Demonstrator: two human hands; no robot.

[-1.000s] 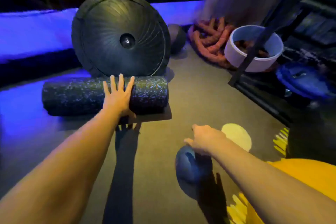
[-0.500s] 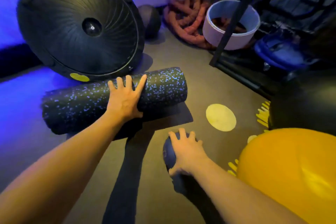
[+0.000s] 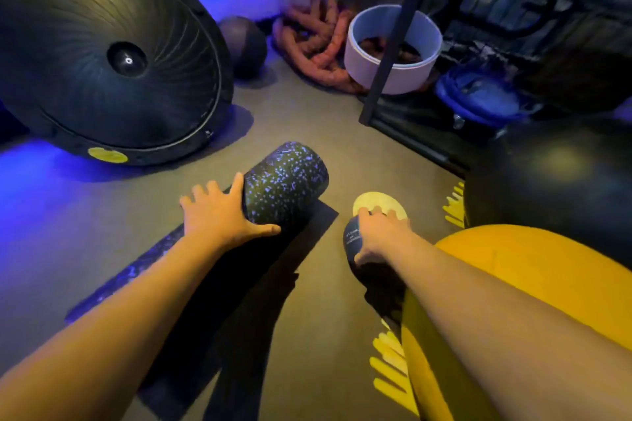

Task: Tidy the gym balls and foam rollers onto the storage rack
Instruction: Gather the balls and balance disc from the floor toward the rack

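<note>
Foam roller (image 3: 285,181) pivoted (small ball (image 3: 352,240) now gripped).

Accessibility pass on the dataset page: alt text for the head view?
Seen from above, a person's left hand grips a speckled foam roller while the right hand grips a small dark ball. A big yellow ball and a black ball sit at right, near a dark rack.

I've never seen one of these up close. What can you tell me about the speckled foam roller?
The roller is a long black foam cylinder flecked with pale blue. The left hand grips it just behind its right end, thumb on one side, fingers over the other. That end seems tipped up off the floor, and a dark shadow lies beneath it.
</note>
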